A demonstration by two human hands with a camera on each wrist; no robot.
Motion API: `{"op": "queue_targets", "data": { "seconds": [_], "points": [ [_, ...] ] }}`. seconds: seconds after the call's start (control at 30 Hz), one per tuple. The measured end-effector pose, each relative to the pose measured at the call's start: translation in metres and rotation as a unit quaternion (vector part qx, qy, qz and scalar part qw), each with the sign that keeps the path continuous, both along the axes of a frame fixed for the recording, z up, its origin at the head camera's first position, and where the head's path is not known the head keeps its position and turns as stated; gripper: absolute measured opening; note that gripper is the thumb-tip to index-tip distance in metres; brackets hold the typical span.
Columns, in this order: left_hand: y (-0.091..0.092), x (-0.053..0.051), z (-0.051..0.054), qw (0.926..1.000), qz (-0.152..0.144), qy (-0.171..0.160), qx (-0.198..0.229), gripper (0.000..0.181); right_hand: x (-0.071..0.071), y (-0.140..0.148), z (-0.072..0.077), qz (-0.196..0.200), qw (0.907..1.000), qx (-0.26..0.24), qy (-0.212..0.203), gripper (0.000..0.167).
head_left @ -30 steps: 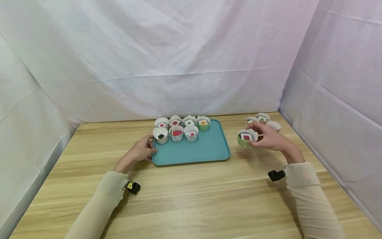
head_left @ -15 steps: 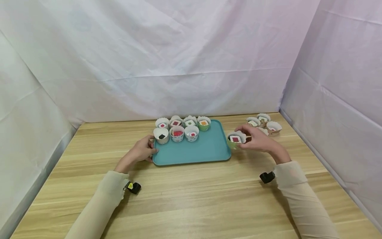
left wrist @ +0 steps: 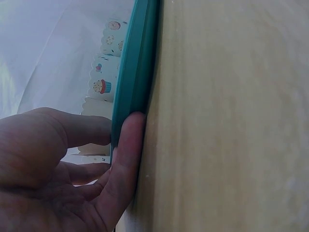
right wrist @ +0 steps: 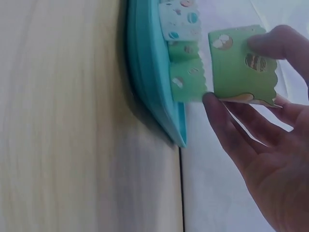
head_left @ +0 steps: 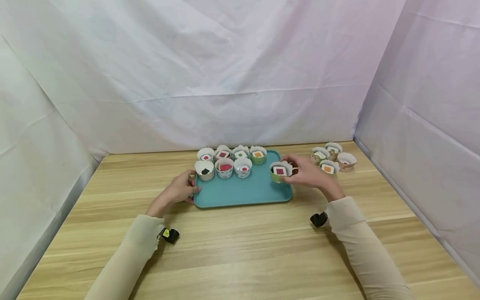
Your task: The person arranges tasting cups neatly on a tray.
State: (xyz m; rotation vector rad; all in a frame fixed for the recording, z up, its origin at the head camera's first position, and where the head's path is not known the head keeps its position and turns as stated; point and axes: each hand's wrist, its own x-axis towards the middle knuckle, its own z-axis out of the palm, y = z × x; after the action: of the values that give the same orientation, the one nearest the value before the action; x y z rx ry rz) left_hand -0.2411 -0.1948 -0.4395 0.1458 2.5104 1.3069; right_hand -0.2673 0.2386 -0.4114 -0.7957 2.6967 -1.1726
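Centre-right in the head view, the right hand (head_left: pixel 309 173) holds a green cup (head_left: pixel 276 178) above a teal tray (head_left: pixel 240 193), whose edge the left hand (left wrist: pixel 63 193) clamps, lower left in its wrist view; the right wrist's shows, upper right, fingers (right wrist: pixel 231 133) pinching the cup.

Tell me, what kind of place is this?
Probably a little curtained-off work corner: white cloth hangs behind and beside a wood-patterned table, which holds a teal tray with small cups.
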Motion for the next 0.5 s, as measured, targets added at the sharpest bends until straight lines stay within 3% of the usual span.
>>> {"op": "queue_targets", "data": {
  "seconds": [0.2,0.5],
  "points": [
    [0.001,0.0,0.001,1.0,-0.001,-0.004,0.007,0.064,-0.006,-0.014,-0.007,-0.026,0.9993,0.006,0.027,0.048],
    [0.0,0.0,0.0,0.9999,0.003,-0.006,0.008,0.064,-0.015,-0.034,-0.017,-0.08,0.9961,0.026,0.026,0.053]
  ]
}}
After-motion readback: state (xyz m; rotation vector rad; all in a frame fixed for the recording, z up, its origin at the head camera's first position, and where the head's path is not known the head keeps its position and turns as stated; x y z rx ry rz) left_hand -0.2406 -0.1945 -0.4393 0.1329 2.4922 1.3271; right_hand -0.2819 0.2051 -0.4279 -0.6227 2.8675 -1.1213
